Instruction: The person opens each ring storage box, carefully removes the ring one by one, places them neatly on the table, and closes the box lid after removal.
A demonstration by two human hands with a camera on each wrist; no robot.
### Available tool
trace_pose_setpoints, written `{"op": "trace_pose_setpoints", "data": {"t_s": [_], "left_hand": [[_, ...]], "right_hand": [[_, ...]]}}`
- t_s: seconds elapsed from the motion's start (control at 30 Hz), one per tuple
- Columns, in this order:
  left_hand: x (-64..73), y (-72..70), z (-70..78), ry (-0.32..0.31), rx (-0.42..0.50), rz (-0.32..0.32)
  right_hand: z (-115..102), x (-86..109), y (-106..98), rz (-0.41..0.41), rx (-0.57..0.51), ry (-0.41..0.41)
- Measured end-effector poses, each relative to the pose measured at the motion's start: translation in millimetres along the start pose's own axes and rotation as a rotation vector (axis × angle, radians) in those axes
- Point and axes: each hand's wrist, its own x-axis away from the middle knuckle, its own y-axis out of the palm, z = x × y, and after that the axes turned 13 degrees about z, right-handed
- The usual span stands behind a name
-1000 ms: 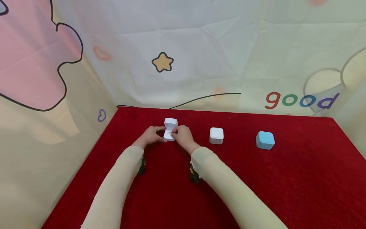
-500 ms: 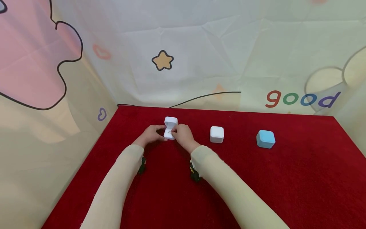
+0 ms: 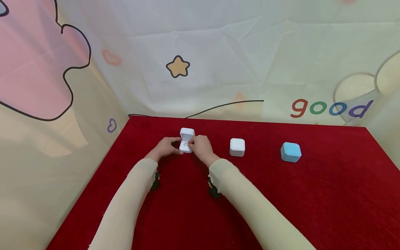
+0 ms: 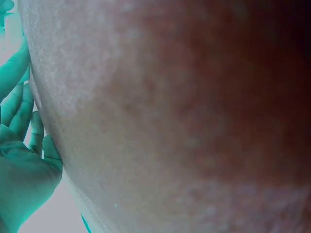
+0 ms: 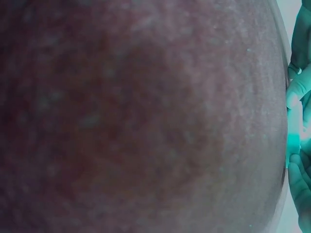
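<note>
A small white ring box (image 3: 187, 133) stands with its lid raised towards the back left of the red tabletop. My left hand (image 3: 164, 147) grips its left side between thumb and fingers. From the right, my right hand (image 3: 201, 149) reaches into the box and pinches a thin ring (image 3: 185, 144) at the insert. Its fingertips hide part of the ring, and how deep it sits cannot be told. The left wrist view shows the left hand (image 4: 26, 170) at its edge; most of that view is blurred. At the right wrist view's edge, fingers flank the box (image 5: 294, 131).
To the right of my hands stands a white box (image 3: 237, 147) with its lid down. Farther right is a light blue box (image 3: 291, 152), also closed. A printed cloth backdrop (image 3: 218, 69) rises behind the red tabletop (image 3: 184, 208).
Hardly anything differs. Both hands stay at the ring box, with only slight finger motion of the right hand at the ring; the whole view shifts a little.
</note>
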Motion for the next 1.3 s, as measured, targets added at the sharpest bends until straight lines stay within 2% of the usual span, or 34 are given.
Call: {"op": "trace_pose_setpoints", "data": {"t_s": [0.57,1.3], "left_hand": [[4.0,-0.7,6.1,0.005,-0.007,0.002],[0.3,0.4,3.2,0.008,-0.026,0.001]], "right_hand": [[4.6,-1.4,0.8,-0.019,-0.017,0.027],[8.3,-3.1,3.3,-0.01,-0.058,0.023]]}}
